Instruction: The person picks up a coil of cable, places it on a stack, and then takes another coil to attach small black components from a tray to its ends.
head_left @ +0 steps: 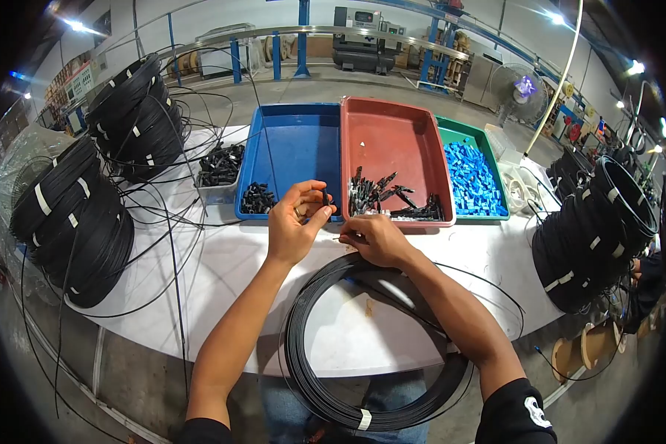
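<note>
My left hand [297, 222] is raised in front of the blue tray [296, 140], pinching a small black part [325, 197] upright between thumb and fingers. To its right, my right hand [377, 238] is closed near the front edge of the red tray [388, 140]; a thin dark cable end [340, 238] sticks out from its fingers toward my left hand. Below both hands lies a coil of black cable [297, 333], bound with a white tie and reaching over the table's front edge. Black parts [377, 194] lie in the red tray, and small black pieces [257, 198] in the blue one.
A green tray [505, 209] holds blue pieces [470, 174]. Left of the trays is a clear bin of black parts [220, 164]. Tall black cable coils stand at left [78, 222] and right [592, 229]. Loose cables cross the white table [155, 311]. Part of another person shows at far right.
</note>
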A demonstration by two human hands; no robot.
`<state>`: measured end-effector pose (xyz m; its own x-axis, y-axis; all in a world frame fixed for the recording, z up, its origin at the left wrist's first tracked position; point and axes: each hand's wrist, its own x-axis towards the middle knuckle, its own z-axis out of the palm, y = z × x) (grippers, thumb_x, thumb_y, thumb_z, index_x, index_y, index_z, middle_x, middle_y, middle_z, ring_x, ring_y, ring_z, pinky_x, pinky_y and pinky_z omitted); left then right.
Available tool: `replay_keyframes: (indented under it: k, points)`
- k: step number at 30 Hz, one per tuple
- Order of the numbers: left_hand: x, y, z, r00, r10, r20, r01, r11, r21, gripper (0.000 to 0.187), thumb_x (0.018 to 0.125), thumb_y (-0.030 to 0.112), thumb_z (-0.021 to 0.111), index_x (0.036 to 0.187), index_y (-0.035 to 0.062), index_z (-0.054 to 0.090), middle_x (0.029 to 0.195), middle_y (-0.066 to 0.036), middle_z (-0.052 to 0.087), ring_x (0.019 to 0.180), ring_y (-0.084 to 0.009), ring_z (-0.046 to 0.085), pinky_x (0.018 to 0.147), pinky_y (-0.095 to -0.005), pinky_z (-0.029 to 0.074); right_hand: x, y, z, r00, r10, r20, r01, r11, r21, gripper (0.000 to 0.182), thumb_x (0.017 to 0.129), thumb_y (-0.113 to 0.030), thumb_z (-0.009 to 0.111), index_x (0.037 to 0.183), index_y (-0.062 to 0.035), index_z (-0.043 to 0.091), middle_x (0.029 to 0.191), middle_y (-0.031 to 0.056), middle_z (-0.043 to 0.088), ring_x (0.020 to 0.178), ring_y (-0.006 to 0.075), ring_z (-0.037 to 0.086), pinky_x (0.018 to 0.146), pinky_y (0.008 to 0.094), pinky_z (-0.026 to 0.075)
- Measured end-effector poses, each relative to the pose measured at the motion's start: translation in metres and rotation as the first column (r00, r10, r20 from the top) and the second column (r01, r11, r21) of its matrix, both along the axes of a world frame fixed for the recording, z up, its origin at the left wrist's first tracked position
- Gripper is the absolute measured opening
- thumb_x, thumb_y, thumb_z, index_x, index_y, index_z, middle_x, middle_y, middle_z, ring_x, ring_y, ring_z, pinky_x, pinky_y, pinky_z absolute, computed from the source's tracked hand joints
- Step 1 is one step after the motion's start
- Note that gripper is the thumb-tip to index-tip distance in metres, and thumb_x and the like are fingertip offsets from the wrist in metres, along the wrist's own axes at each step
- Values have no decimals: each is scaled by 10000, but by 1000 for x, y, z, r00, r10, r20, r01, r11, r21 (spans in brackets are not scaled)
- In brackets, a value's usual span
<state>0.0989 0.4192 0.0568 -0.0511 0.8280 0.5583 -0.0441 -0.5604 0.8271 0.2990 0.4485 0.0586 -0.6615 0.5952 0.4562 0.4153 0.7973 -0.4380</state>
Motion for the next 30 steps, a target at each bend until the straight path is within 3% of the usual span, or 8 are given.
replay_keyframes:
  k: [3, 16, 22, 28, 30]
  points:
    - [0, -4, 3, 998, -42, 50, 45, 997, -58, 410, 906, -46, 622, 1300, 13, 524, 1116, -166, 674, 956, -207, 716, 805, -275, 572, 0, 2, -2, 1000, 11, -7, -11, 1000, -3, 131, 854, -145, 719, 879, -18, 697, 813, 172, 699, 775, 361, 683, 712, 432, 527]
    - [-2, -4, 3, 987, -94, 128, 107, 989, -99, 370, 888, -32, 645, 1232, 29, 521, 1109, -209, 697, 947, -238, 725, 734, -274, 561, 1, 4, -3, 999, 33, -9, -33, 999, -4, 130, 851, -147, 717, 878, -22, 695, 788, 175, 687, 749, 371, 673, 691, 442, 517]
    - [-2, -5, 1, 991, -109, 80, 115, 990, -85, 354, 883, -47, 641, 1201, 37, 510, 1098, -219, 696, 937, -238, 727, 720, -268, 556, 1, 3, -2, 999, 33, -10, -33, 999, 3, 127, 839, -132, 726, 877, -15, 692, 788, 177, 686, 747, 372, 672, 682, 440, 517]
    - [1, -4, -2, 988, -152, 42, 153, 988, -18, 388, 868, -81, 667, 1204, 26, 504, 1083, -187, 686, 947, -204, 717, 810, -267, 589, 1, 2, -2, 1000, 23, -3, -23, 1000, 13, 122, 834, -119, 726, 878, -12, 689, 789, 181, 685, 747, 372, 673, 682, 443, 517]
    - [1, -5, -2, 992, -51, -115, 53, 999, 10, 438, 856, -66, 712, 1234, 22, 508, 1051, -139, 661, 953, -175, 703, 855, -265, 587, 1, 2, -2, 1000, 28, -4, -28, 999, 22, 120, 832, -118, 725, 881, -15, 688, 795, 180, 685, 753, 372, 672, 686, 445, 517]
